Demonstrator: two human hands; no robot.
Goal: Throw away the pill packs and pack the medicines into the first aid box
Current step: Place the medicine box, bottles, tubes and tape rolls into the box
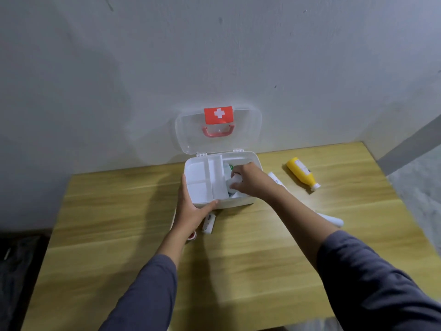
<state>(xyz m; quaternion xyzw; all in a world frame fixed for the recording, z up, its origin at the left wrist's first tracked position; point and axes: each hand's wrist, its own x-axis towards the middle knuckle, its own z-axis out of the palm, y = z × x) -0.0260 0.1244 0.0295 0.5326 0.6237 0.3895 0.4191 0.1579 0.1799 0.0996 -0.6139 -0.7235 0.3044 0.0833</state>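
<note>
The white first aid box (248, 202) stands open at the back of the wooden table, its clear lid (245, 132) with a red cross label leaning on the wall. A divided white tray (199, 181) fills its left half. My left hand (191, 209) grips the box's front left corner. My right hand (249, 181) reaches into the right half, fingers closed on a white bottle (235, 179) among other medicines. A yellow bottle (301, 172) lies to the right of the box. A white tube (274, 177) lies beside my right wrist.
A small white box (208, 224) lies in front of the first aid box by my left wrist, with a red-and-white item (192, 236) partly hidden under it. Another white tube (333, 219) lies right of my right forearm. The table's right edge meets a grey floor.
</note>
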